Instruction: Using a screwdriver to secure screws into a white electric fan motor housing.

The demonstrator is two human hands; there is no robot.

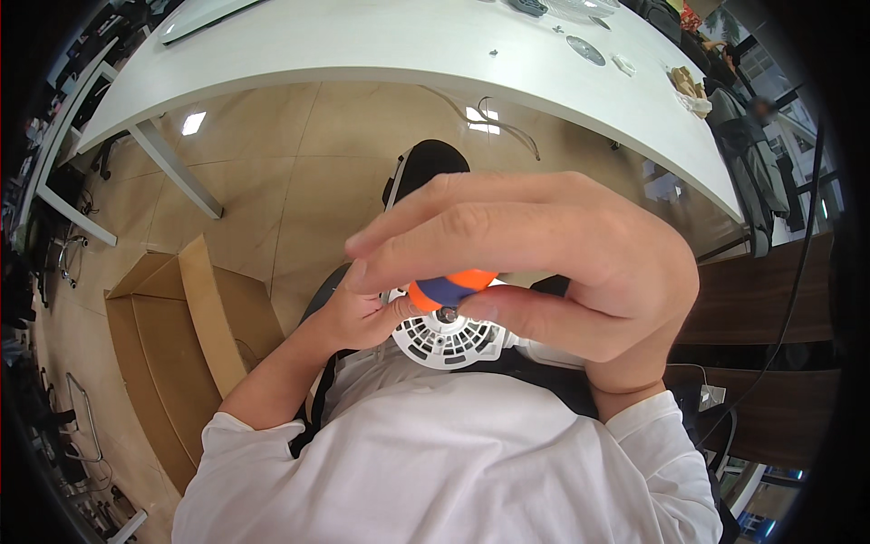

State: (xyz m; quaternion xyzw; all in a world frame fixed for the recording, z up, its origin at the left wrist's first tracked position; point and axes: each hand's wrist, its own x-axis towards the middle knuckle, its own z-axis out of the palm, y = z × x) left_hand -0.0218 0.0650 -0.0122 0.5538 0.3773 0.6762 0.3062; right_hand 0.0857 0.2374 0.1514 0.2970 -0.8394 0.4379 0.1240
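Note:
Thumb and curled fingers of my right hand [598, 258] close round a screwdriver [446, 289] with a stubby orange-and-blue handle. A small metal part shows just below that handle, beside my thumb tip. Under it, close to my lap, sits a round white slotted housing [444, 346] like that of a fan motor. Coming in from the left, my left hand [362, 313] is closed, its thumb against the near-left side of the orange handle. My right fingers cover most of my left fingers, so what they grip is hidden.
An open cardboard box [172, 340] stands on the tiled floor to my left. Ahead runs a white table [362, 45] with a laptop-like flat item [213, 20], a grey disc [585, 50] and small parts. A black cable [802, 263] hangs at the right beside dark wooden panels [770, 399].

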